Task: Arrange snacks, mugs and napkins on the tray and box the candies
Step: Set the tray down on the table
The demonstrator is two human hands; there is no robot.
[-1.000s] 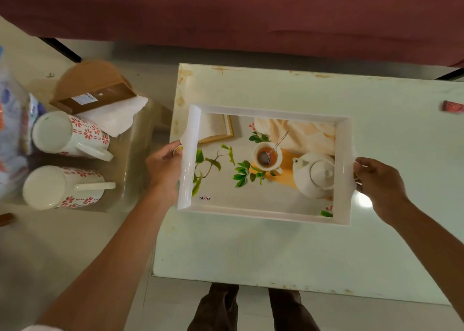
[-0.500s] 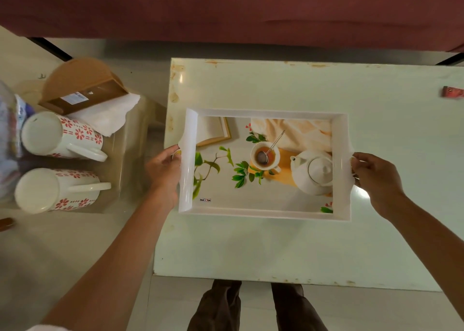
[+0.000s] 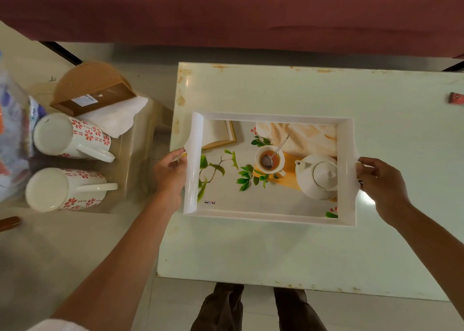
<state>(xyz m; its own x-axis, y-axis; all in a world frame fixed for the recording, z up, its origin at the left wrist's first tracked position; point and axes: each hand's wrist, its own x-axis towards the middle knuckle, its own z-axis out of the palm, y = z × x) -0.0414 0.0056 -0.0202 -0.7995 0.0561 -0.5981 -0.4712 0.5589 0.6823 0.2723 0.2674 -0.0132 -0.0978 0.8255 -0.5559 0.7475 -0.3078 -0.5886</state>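
Note:
A white tray [image 3: 272, 116] with a printed picture of a teapot, cup and leaves sits over the middle of the pale table [image 3: 276, 250]. My left hand [image 3: 170, 172] grips its left handle and my right hand [image 3: 379, 182] grips its right handle. Nothing lies in the tray. Off to the left, two white mugs with red flowers, one farther [image 3: 72, 137] and one nearer [image 3: 67, 189], lie on their sides in a clear plastic bin [image 3: 140, 155]. White napkins [image 3: 113, 118] and a wooden napkin holder [image 3: 93, 89] lie behind the mugs. A small red candy [image 3: 456, 97] rests at the table's far right.
Snack packets in a printed plastic bag [image 3: 12, 135] sit at the far left edge. A dark red cloth [image 3: 238, 11] runs along the back. My legs [image 3: 251, 308] stand at the table's near edge. A brown object [image 3: 8, 223] shows at the left.
The tray has shifted slightly in my hands and sits a little more level and squarer to the table. Both hands keep their hold on the handles.

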